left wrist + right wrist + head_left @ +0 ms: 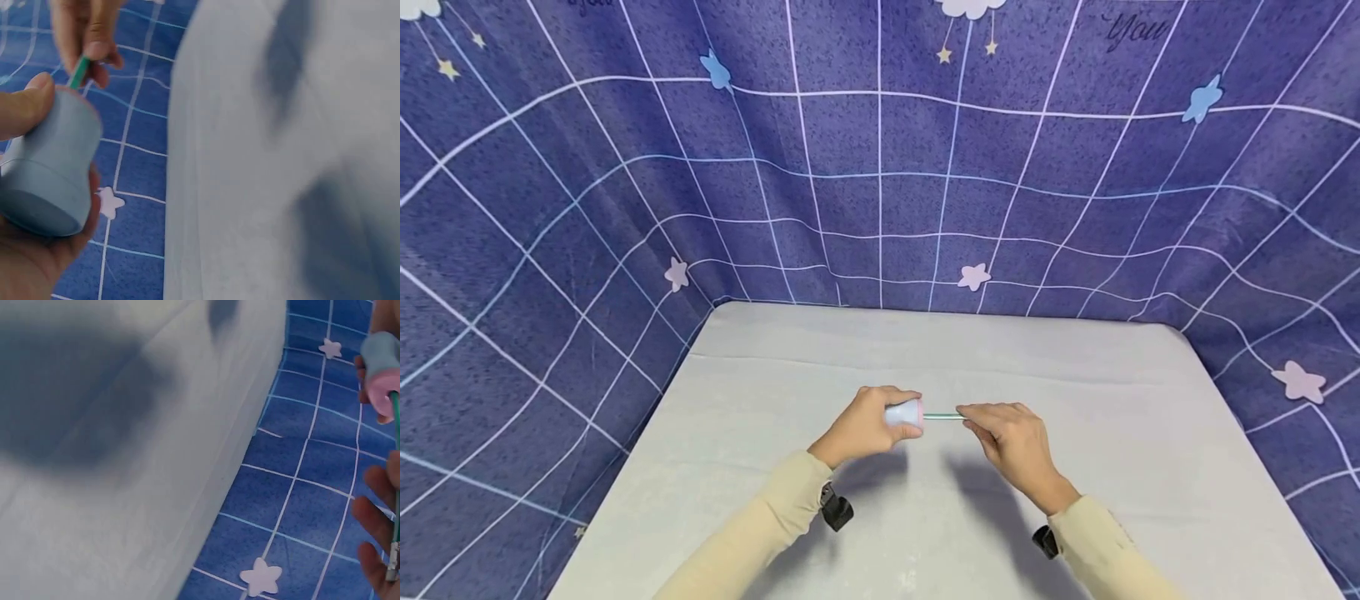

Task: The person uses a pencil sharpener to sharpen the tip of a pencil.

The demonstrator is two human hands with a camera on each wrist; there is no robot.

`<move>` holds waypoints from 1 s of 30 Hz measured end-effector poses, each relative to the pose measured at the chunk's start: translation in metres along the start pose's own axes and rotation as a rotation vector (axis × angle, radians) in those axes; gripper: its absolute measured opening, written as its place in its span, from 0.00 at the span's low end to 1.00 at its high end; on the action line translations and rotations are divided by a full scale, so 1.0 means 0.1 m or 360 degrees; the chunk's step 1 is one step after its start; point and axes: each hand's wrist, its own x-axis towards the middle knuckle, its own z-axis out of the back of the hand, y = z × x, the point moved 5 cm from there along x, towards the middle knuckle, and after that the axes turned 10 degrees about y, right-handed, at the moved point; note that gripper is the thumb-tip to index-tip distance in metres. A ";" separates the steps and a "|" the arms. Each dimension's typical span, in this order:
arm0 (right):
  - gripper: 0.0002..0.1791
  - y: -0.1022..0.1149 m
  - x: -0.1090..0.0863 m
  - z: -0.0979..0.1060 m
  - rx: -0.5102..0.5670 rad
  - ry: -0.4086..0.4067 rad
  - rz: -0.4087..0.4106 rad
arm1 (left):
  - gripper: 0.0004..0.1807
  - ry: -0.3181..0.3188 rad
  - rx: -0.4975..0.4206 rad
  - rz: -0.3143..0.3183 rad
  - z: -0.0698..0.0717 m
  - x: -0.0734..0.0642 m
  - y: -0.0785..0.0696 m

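In the head view my left hand (pixel 859 429) grips a light blue pencil sharpener (pixel 902 414) with a pink end, held sideways above the table. A green pencil (pixel 942 416) runs from the sharpener's pink face into the fingers of my right hand (pixel 1017 442), which pinch it. The right wrist view shows the pencil (pixel 396 425) entering the hole in the pink face, with a silver band near its other end. Its tip is hidden inside the sharpener (pixel 56 150), whose rounded, waisted body fills my left palm in the left wrist view.
A table with a whitish cover (pixel 760 392) lies beneath both hands, their shadows falling on it. Behind and beside it hangs a blue curtain (pixel 850 200) with grid lines and stars. Black wrist cameras (pixel 836 508) sit on both wrists.
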 end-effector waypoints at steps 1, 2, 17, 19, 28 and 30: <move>0.09 0.01 0.00 0.00 -0.0020 -0.0031 0.0043 | 0.26 0.0017 -0.0074 0.0027 0.01 0.00 0.01; 0.10 0.02 0.00 0.01 -0.0028 -0.0051 0.0078 | 0.25 0.0037 -0.0137 0.0048 0.02 0.00 0.02; 0.06 0.04 0.09 0.03 0.0305 0.0129 -0.0305 | 0.26 0.0053 -0.0258 0.0034 -0.05 -0.04 0.04; 0.05 0.04 0.12 0.02 0.0335 0.0261 -0.0453 | 0.26 0.0013 -0.0252 0.0001 -0.07 -0.07 0.06; 0.09 -0.13 0.03 -0.24 0.1312 0.1014 -0.1128 | 0.30 -0.0137 0.0385 -0.0444 -0.20 -0.20 -0.02; 0.12 -0.15 -0.01 -0.29 0.1509 0.1127 -0.1219 | 0.30 -0.0190 0.0569 -0.0576 -0.23 -0.23 -0.05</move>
